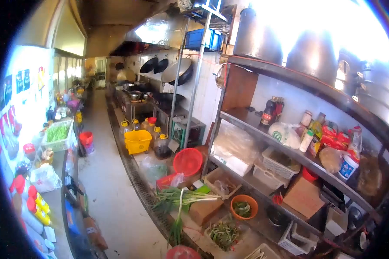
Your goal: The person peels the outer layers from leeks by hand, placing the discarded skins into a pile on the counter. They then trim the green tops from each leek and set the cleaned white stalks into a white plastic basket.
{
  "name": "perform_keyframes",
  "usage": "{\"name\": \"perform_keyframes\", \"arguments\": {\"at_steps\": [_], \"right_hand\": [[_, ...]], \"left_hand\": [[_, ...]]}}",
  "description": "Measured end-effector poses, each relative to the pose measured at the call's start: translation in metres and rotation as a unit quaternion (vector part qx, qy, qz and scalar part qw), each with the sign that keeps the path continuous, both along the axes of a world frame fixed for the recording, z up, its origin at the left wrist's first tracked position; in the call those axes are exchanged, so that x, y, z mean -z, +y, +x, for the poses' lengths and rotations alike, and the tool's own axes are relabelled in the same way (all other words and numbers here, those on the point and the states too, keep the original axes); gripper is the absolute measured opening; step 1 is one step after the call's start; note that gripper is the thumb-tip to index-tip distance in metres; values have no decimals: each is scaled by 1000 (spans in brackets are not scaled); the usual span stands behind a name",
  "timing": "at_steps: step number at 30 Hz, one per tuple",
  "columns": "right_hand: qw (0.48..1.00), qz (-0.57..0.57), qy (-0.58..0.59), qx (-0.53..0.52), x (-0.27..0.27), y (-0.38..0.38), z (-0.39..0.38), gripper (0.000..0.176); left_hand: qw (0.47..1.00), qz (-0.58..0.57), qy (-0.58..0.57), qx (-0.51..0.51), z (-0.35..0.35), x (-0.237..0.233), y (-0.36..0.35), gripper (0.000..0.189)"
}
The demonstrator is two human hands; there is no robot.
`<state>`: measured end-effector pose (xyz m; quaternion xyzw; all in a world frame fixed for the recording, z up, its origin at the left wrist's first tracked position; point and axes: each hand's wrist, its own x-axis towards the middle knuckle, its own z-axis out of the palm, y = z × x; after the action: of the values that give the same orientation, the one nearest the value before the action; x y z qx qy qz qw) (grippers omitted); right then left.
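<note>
Neither my left hand nor my right hand shows in the head view. Long green onions (186, 197) lie over a cardboard box (205, 210) on the floor at the lower middle. Close by stand an orange bowl (251, 202) of leafy greens and a container of cut greens (223, 233). A red basket (188, 160) leans behind the onions. At the bottom edge part of another red basin (183, 253) is visible.
Metal shelving (289, 151) with bottles and bags fills the right side. Large pots (313, 56) stand on top. A yellow bucket (138, 141) sits by the floor drain. Along the left runs a counter with a crate of greens (58, 134). A red bucket (86, 140) stands beside the aisle.
</note>
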<state>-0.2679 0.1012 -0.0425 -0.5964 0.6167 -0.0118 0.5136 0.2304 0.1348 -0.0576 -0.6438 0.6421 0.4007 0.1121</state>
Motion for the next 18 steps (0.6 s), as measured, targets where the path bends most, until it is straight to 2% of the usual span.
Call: {"name": "perform_keyframes", "arguments": {"at_steps": [10, 18], "right_hand": [[1000, -5, -4, -24, -7, -96, -75, 17], [1000, 0, -10, -6, 1, -114, -65, 17]], "left_hand": [[998, -31, 43, -30, -99, -57, -92, 45], [997, -26, 58, -40, -80, -65, -115, 44]]}}
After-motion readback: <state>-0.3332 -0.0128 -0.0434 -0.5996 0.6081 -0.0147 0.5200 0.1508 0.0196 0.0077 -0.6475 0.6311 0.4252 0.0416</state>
